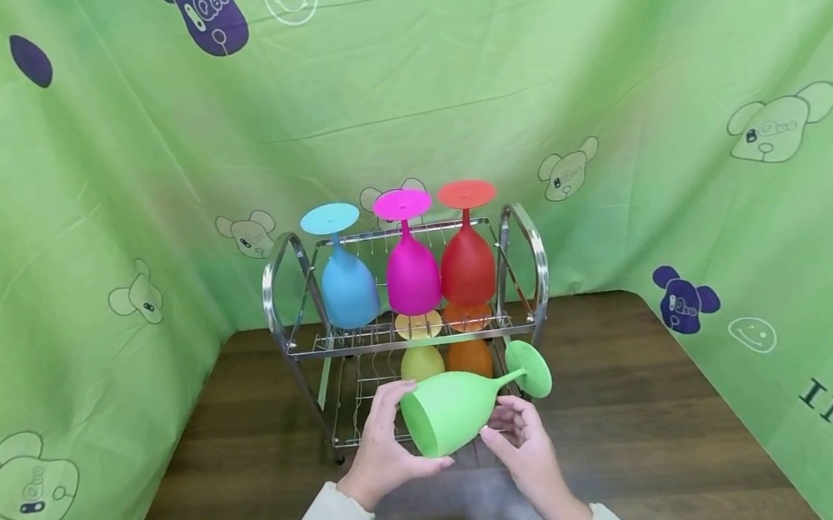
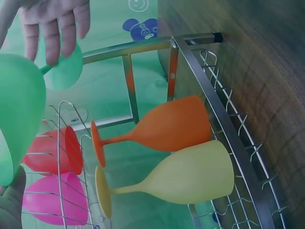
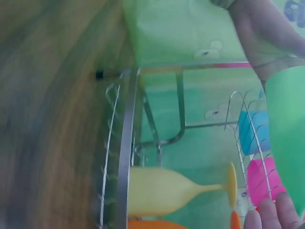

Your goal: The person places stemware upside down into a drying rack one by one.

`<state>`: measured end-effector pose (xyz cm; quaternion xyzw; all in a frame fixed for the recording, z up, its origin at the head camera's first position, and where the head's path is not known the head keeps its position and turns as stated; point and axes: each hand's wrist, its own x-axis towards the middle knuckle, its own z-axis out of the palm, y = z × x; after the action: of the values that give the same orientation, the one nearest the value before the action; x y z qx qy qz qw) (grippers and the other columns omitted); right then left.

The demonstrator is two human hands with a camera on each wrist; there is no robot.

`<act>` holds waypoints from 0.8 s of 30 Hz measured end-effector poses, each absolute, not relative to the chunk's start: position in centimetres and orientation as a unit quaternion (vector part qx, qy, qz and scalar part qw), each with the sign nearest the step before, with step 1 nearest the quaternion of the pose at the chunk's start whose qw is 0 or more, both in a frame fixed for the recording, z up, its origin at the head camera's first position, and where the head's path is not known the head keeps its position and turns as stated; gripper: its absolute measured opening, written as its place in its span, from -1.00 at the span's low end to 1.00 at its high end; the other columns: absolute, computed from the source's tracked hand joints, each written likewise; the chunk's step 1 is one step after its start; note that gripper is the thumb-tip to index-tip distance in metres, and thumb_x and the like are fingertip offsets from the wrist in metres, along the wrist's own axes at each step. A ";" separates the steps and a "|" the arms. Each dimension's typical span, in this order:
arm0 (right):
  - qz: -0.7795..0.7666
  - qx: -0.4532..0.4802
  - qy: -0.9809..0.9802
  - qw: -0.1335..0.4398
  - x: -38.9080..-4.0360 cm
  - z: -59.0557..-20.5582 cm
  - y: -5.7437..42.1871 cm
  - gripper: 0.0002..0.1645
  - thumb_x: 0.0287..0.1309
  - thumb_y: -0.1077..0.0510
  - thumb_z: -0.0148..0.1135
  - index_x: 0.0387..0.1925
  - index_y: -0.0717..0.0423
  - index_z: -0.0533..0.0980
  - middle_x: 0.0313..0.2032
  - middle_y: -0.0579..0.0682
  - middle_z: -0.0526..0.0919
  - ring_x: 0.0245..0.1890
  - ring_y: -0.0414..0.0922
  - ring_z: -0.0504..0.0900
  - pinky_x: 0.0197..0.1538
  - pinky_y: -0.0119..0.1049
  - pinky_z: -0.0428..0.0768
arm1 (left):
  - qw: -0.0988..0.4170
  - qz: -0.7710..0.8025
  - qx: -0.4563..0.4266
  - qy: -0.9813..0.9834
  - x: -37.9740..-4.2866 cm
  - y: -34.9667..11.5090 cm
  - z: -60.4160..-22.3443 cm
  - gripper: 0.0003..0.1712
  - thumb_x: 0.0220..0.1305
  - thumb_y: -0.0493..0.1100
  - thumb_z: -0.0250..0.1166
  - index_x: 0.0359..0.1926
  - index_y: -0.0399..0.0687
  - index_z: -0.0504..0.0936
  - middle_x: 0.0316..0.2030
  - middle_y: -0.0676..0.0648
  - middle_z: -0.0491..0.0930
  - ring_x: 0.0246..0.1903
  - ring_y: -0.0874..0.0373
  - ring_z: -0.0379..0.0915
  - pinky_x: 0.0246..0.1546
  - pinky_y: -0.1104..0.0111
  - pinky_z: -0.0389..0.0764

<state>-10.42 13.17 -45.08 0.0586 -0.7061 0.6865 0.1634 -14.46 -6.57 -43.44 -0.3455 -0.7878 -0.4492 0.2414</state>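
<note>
Hands first: your left hand (image 1: 383, 446) curls round the bowl of the green goblet (image 1: 455, 407) near its open mouth, and your right hand (image 1: 526, 440) grasps it from below on the other side, fingers (image 1: 496, 439) bent under the bowl. You hold the goblet on its side, mouth towards you and to the left, stem and foot pointing away to the right, just in front of the lower shelf of the two-tier wire rack (image 1: 528, 249) on the wooden table (image 1: 628, 424). Behind the goblet, on that lower shelf, a yellow goblet (image 1: 422, 361) and an orange goblet (image 1: 468, 355) stand upside down side by side. On the upper shelf you have a blue goblet (image 1: 347, 287), a magenta goblet (image 1: 412, 273) and a red goblet (image 1: 467, 263), all inverted in a row.
</note>
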 end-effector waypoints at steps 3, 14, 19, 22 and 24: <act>0.730 0.057 -0.670 0.117 -10.5 -44.9 13.1 -0.50 0.19 0.47 0.06 0.10 0.64 0.16 -0.21 -0.32 0.55 -0.19 -0.41 0.53 -0.13 -0.56 0.50 | 0.245 -0.460 -0.348 -0.779 -14.4 -6.5 -43.7 0.12 -0.56 -0.23 0.71 0.16 -0.27 0.34 0.04 -0.25 0.41 0.04 -0.03 0.39 0.03 0.20 0.56; 0.798 0.083 -0.592 0.082 -10.7 -44.4 12.4 -0.27 0.27 0.35 -0.01 0.29 0.60 -0.11 -0.02 -0.27 0.53 0.02 -0.40 0.50 0.07 -0.54 0.46 | 0.243 -0.457 -0.350 -0.781 -13.6 -6.1 -44.6 0.16 -0.55 -0.25 0.69 0.17 -0.31 0.24 0.12 -0.33 0.39 0.10 -0.11 0.40 0.06 0.20 0.55; 0.810 0.069 -0.574 0.093 -10.6 -44.2 11.6 -0.20 0.22 0.32 0.07 0.34 0.48 -0.10 0.01 -0.24 0.52 0.04 -0.37 0.49 0.07 -0.51 0.47 | 0.265 -0.451 -0.347 -0.778 -13.5 -6.3 -45.5 0.16 -0.55 -0.27 0.69 0.17 -0.28 0.23 0.22 -0.31 0.40 0.15 -0.18 0.43 0.16 0.16 0.48; 0.820 0.064 -0.561 0.093 -10.5 -44.2 11.2 -0.16 0.20 0.33 0.11 0.35 0.42 -0.11 0.02 -0.20 0.50 0.02 -0.34 0.50 0.05 -0.48 0.51 | 0.261 -0.453 -0.338 -0.783 -13.3 -6.3 -46.1 0.15 -0.51 -0.26 0.68 0.17 -0.25 0.21 0.25 -0.29 0.38 0.18 -0.15 0.42 0.17 0.16 0.48; 0.824 0.066 -0.555 0.094 -10.4 -44.3 10.9 -0.11 0.19 0.34 0.13 0.37 0.41 -0.15 0.02 -0.16 0.48 0.00 -0.32 0.52 0.04 -0.46 0.53 | 0.259 -0.453 -0.330 -0.786 -13.1 -6.2 -46.5 0.15 -0.50 -0.26 0.68 0.17 -0.25 0.20 0.25 -0.30 0.38 0.18 -0.15 0.43 0.16 0.16 0.48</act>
<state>-10.44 10.88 -44.27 0.0656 -0.5547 0.8242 0.0939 -13.06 -6.25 -46.55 -0.3298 -0.7864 -0.4535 0.2592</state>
